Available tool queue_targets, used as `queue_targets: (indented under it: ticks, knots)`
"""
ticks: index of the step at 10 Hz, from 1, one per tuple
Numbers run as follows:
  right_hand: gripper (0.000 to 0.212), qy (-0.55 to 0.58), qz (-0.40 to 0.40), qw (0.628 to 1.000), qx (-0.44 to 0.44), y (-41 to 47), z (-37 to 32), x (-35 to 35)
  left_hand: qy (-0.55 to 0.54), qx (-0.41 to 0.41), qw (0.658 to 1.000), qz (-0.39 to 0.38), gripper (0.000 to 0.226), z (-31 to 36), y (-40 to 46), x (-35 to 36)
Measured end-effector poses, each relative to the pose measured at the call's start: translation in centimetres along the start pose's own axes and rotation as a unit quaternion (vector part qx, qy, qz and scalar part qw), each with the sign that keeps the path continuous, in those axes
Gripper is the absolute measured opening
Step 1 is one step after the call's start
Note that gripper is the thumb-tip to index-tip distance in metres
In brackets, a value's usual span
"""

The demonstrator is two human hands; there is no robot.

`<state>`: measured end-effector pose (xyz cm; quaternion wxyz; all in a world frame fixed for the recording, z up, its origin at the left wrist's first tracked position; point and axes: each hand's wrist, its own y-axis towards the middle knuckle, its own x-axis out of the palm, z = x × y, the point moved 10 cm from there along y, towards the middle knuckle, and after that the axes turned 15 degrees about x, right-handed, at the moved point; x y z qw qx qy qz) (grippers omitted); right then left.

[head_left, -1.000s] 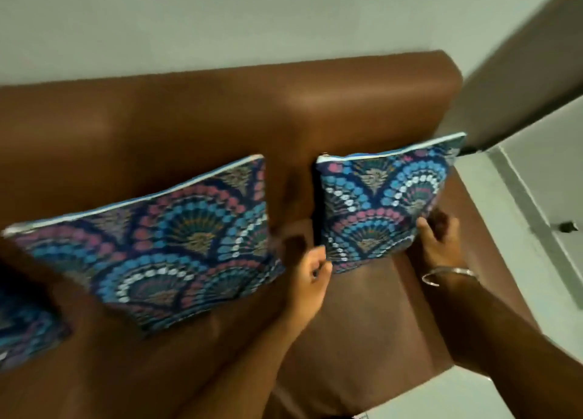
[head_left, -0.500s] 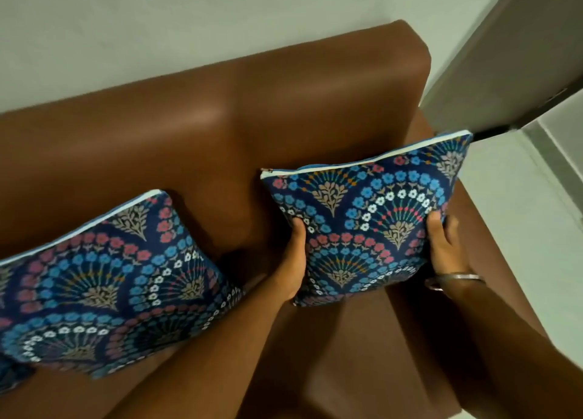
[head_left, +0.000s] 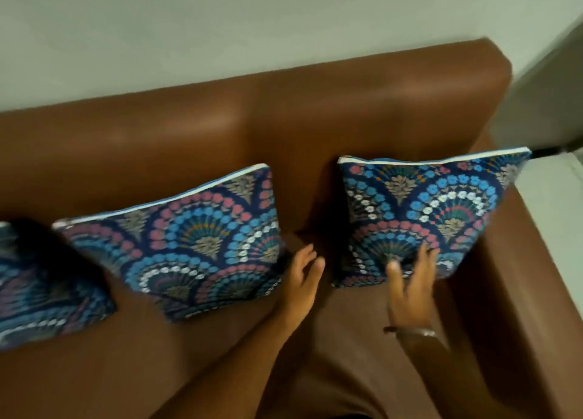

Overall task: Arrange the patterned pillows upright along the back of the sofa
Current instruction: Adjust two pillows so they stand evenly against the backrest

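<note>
Two bare forearms enter from 6 o'clock, over the brown sofa (head_left: 195, 365) seat. The right hand (head_left: 410, 289) is open, fingers spread, a bangle (head_left: 413, 332) on the wrist; its fingertips (head_left: 424, 251) lie at the lower front of the right pillow (head_left: 419, 210), blurred, so contact is uncertain. It grips nothing. The left hand (head_left: 303, 276) is open too, fingers loosely fanned, in the gap between the two nearer pillows, holding nothing and touching neither pillow as far as can be seen.

The right pillow stands upright at 2 o'clock, leaning on the backrest (head_left: 362, 109), its right edge near the armrest (head_left: 536, 260). The middle pillow (head_left: 189, 238) stands at 9 to 10 o'clock, also upright against the backrest, turned slightly so that its top edge slopes down to the left. A third pillow (head_left: 41, 298) sits at the 9 o'clock frame edge, partly cut off, just beside the middle one; its pose is unclear.

Beyond the backrest at 12 o'clock is a pale wall (head_left: 220, 24).
</note>
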<state>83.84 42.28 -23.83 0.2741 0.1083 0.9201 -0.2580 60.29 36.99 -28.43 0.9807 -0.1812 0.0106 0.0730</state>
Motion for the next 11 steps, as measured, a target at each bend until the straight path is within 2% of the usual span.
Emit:
queue_targets:
  ticks: [1, 2, 3, 4, 5, 6, 7, 8, 9, 10, 11]
  knots:
    - [0.096, -0.009, -0.181, 0.982, -0.048, -9.3, -2.9, 10.4, 0.086, -0.033, 0.99, 0.109, 0.056, -3.0, -8.2, -13.1]
    - [0.105, 0.024, -0.244, 0.968, 0.049, -10.8, -3.7, 16.8, 0.12, -0.051, 0.943, 0.306, 0.088, -3.3, -13.6, -26.9]
    - [0.098, 0.035, -0.227, 0.961, 0.154, -8.1, -4.6, 20.1, 0.021, -0.017, 0.947, 0.321, 0.081, -2.2, -10.9, -33.6]
    - [0.059, 0.075, -0.252, 0.956, 0.131, -7.3, -7.2, 21.9, -0.079, 0.024, 0.975, 0.205, 0.057, 0.9, -5.9, -33.1]
    - [0.058, 0.068, -0.235, 0.963, 0.114, -7.6, -7.7, 21.8, -0.114, 0.014, 0.975, 0.188, 0.076, 2.2, -4.4, -32.2]
    - [0.088, 0.055, -0.204, 0.965, 0.154, -7.4, -5.6, 21.3, -0.118, 0.036, 0.969, 0.212, 0.089, 2.3, -4.7, -32.2]
    - [0.091, 0.058, -0.192, 0.971, 0.127, -7.1, -5.6, 21.1, -0.116, 0.068, 0.961, 0.242, 0.079, 2.9, -4.7, -32.4]
    - [0.071, 0.047, -0.193, 0.974, 0.112, -7.5, -7.0, 21.4, -0.116, 0.059, 0.962, 0.239, 0.074, 2.4, -4.3, -32.2]
    - [0.057, 0.037, -0.198, 0.972, 0.12, -7.4, -7.5, 21.5, -0.086, 0.061, 0.969, 0.224, 0.079, 2.6, -4.3, -31.8]
    - [0.056, 0.022, -0.19, 0.976, 0.101, -8.7, -9.5, 19.9, -0.071, 0.073, 0.966, 0.239, 0.08, 5.3, -5.3, -32.2]
    - [0.074, 0.006, -0.154, 0.987, -0.04, -12.8, -16.4, 14.4, 0.028, 0.057, 0.965, 0.253, 0.068, 6.8, -9.4, -32.1]
